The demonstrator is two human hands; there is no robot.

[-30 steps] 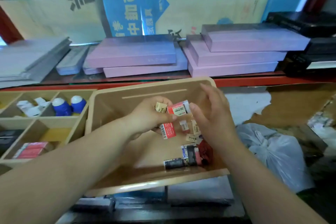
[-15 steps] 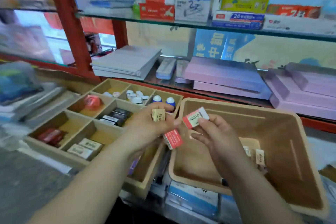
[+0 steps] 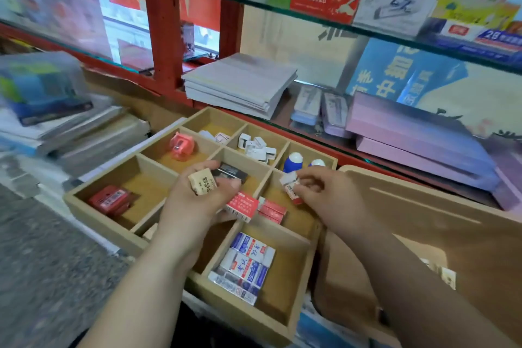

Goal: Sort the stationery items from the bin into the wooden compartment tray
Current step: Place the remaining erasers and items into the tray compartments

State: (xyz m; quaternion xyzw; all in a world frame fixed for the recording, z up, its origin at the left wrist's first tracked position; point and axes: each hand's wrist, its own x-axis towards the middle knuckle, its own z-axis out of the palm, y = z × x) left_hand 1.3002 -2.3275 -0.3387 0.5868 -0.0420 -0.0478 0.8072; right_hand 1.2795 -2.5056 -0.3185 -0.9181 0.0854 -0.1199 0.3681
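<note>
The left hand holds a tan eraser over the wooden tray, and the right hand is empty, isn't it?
Not quite. The right hand is not empty: it pinches a small red-and-white eraser. The left hand does hold a tan eraser over the wooden tray. The head view shows this.
</note>
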